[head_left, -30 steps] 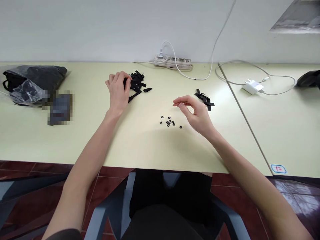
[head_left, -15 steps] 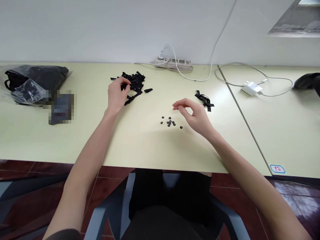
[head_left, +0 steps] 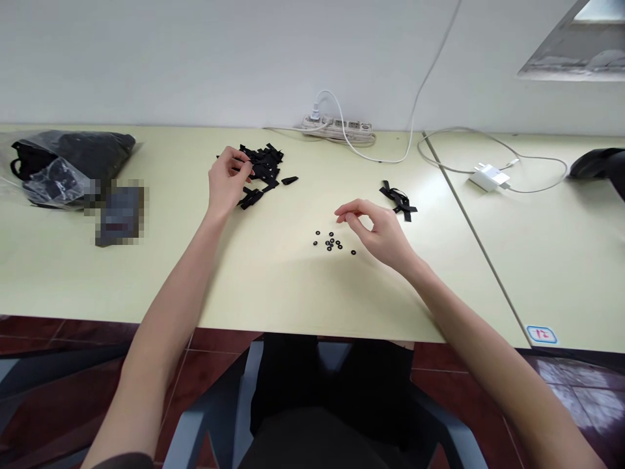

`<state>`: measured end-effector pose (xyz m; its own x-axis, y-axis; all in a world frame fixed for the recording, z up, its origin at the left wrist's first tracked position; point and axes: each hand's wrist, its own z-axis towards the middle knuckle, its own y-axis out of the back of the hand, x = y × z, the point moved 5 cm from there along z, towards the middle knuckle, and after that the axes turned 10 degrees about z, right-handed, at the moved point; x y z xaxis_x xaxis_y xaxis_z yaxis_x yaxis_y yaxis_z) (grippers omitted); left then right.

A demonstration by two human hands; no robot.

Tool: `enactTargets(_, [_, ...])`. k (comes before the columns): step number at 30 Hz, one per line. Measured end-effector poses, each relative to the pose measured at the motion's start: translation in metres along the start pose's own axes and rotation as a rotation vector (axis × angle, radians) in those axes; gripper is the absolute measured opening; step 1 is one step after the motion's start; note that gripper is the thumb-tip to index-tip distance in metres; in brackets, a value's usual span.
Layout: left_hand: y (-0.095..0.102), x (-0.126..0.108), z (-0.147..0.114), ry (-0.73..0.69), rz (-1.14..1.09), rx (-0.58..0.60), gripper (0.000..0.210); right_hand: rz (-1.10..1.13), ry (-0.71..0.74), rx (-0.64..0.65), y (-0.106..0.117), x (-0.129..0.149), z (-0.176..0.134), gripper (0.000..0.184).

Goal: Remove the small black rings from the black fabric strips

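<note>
My left hand (head_left: 227, 184) is at the left edge of a loose pile of short black fabric strips (head_left: 267, 161). Its thumb and index finger are closed on a black strip, most of which the fingers hide. My right hand (head_left: 378, 229) hovers over the table with fingers loosely curved, thumb and fingertips slightly apart, and nothing visible between them. Just below its fingertips lie several small black rings (head_left: 332, 241), washer-like with pale centres. A smaller bunch of black strips (head_left: 399, 200) rests beyond my right hand.
A clear plastic bag with black material (head_left: 73, 163) and a blurred dark flat object (head_left: 121, 215) lie at left. Against the wall sits a power strip (head_left: 339, 128) with a white cable. A white charger (head_left: 488, 176) is at right, past the table seam (head_left: 476, 238).
My left fingers have drawn slightly left, and strips at the pile's near edge have shifted. My right hand has barely moved. The whole view has tilted slightly.
</note>
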<state>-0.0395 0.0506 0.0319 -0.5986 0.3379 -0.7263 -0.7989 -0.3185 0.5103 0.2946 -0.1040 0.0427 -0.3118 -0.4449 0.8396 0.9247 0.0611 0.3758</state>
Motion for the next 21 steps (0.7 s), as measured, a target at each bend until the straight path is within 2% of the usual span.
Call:
enactTargets(3, [-0.002, 0.009, 0.004, 0.05, -0.016, -0.04, 0.027, -0.007, -0.005, 0.013, -0.001, -0.001, 0.0, 0.02])
enactTargets(6, [-0.009, 0.0, 0.001, 0.057, -0.049, -0.003, 0.032, -0.007, -0.004, 0.013, -0.001, 0.001, -0.001, 0.02])
enactTargets(8, [-0.019, -0.019, -0.008, 0.026, -0.096, 0.081, 0.033, 0.02, 0.014, 0.021, -0.002, 0.005, -0.002, 0.019])
enactTargets(10, [-0.029, -0.047, -0.023, -0.039, -0.153, 0.149, 0.032, 0.077, 0.043, 0.099, -0.009, 0.012, -0.005, 0.019])
enactTargets(12, [-0.041, -0.074, -0.043, -0.076, -0.231, 0.257, 0.028, 0.126, 0.079, 0.207, -0.019, 0.02, -0.01, 0.02])
enactTargets(14, [-0.052, -0.096, -0.062, -0.082, -0.293, 0.378, 0.026, 0.133, 0.119, 0.256, -0.027, 0.026, -0.014, 0.022])
enactTargets(17, [-0.06, -0.114, -0.082, -0.076, -0.349, 0.496, 0.026, 0.094, 0.15, 0.203, -0.029, 0.028, -0.016, 0.024])
enactTargets(21, [-0.064, -0.117, -0.089, -0.058, -0.373, 0.553, 0.027, 0.015, 0.112, -0.001, -0.017, 0.02, -0.01, 0.023])
